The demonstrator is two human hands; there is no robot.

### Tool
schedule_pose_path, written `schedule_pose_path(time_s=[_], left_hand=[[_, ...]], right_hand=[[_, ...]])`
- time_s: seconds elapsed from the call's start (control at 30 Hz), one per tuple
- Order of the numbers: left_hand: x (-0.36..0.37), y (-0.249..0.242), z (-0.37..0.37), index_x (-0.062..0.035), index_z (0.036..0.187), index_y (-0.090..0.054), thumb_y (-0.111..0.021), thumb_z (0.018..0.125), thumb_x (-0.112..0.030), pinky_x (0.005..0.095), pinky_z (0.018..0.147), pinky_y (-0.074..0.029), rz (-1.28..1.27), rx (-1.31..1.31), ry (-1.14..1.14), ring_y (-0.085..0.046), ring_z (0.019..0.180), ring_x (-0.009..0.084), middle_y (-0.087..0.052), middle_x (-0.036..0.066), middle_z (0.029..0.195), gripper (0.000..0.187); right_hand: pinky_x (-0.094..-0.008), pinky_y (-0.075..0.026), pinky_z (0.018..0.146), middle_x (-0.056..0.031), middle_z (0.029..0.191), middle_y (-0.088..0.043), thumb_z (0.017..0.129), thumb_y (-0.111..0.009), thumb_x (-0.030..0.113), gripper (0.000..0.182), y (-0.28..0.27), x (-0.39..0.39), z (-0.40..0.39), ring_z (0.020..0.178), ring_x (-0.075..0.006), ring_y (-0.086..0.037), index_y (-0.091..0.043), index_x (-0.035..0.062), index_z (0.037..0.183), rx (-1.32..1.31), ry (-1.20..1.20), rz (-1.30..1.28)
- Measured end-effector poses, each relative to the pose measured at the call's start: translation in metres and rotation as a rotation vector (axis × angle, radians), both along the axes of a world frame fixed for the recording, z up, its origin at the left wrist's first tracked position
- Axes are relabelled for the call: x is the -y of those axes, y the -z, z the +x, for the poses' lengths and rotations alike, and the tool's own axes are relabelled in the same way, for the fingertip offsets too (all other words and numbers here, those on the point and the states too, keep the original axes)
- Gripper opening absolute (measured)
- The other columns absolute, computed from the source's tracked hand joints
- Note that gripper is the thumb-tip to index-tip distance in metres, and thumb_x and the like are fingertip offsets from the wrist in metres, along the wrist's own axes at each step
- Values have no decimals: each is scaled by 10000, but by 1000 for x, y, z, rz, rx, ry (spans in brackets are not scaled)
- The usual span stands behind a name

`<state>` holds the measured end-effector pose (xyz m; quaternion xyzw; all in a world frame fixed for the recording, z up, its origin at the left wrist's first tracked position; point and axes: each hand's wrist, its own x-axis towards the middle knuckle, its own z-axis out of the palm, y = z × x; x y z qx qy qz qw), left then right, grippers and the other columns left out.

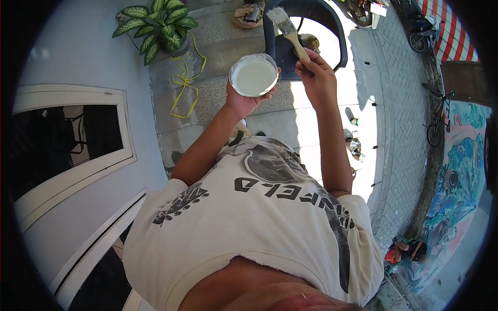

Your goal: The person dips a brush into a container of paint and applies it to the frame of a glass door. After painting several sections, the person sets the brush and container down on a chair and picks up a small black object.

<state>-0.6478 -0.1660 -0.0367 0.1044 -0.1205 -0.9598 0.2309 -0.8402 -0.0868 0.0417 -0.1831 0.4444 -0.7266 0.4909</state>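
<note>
In my left hand (241,103) rests a round plastic tub (233,78), with white liquid that looks like paint (254,76) inside. The fingers are wrapped round its underside and far side. My right hand (318,78) grips a paintbrush (291,37) by its wooden handle. The brush points up and to the left, its pale bristles (278,16) well apart from the tub. Both hands are held out in front of my chest, above the tiled floor.
Ahead stands a dark plastic chair (341,39) with a bag (248,16) beside it. A leafy potted plant (158,26) and a yellow strap (181,83) are by the wall at left. Motorbikes, a bicycle (434,129) and a seated person (407,251) are at right.
</note>
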Motion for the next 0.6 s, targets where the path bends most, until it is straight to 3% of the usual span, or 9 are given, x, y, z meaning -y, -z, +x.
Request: schedule_pose_path(time_s=[0.07, 0.2, 0.27, 0.5, 0.57, 0.6], left_hand=[[18, -5, -12, -30, 1369, -479, -455, 951, -489, 375, 738, -574, -26, -95, -8, -664, 924, 327, -530, 203, 1360, 621], [56, 5, -35, -26, 1363, -483, -452, 951, -492, 376, 743, -572, -36, -19, 2, -665, 951, 334, -538, 175, 1364, 623], [76, 13, -44, -105, 1340, -507, -292, 957, -590, 417, 685, -592, -14, 77, -3, -690, 930, 352, -633, 131, 1220, 654], [124, 26, -72, -125, 1336, -510, -263, 950, -627, 429, 679, -584, -66, 60, 65, -682, 965, 340, -632, 115, 1220, 680], [131, 28, -83, -47, 1366, -483, -425, 958, -465, 351, 683, -559, -61, 75, 12, -674, 934, 317, -471, 191, 1441, 587], [135, 31, -89, -47, 1366, -483, -425, 958, -465, 351, 683, -559, -57, 79, 6, -674, 934, 317, -471, 191, 1441, 587]], right_hand=[[-286, -503, 775, -103, 957, -650, 938, -558, 21, 248, 22, 19, 4, 848, -159, -627, -585, -53, 1173, 41, 18, 16], [-278, -507, 793, -126, 1052, -662, 947, -561, 35, 268, 38, 59, 19, 894, -159, -633, -571, -63, 1196, 76, 78, 64], [-273, -509, 793, -132, 1072, -660, 948, -565, 35, 267, 55, 74, 14, 905, -157, -631, -569, -65, 1195, 70, 87, 64], [-246, -507, 767, -93, 1015, -651, 909, -657, 53, 276, 82, 111, -1, 860, -117, -615, -584, -60, 1151, 37, 175, 141], [-242, -505, 762, -79, 988, -649, 900, -675, 65, 269, 96, 117, -12, 848, -110, -614, -594, -54, 1129, -18, 165, 166], [-240, -504, 759, -70, 972, -648, 897, -682, 75, 253, 97, 122, -17, 845, -105, -614, -601, -46, 1104, -80, 159, 197]])
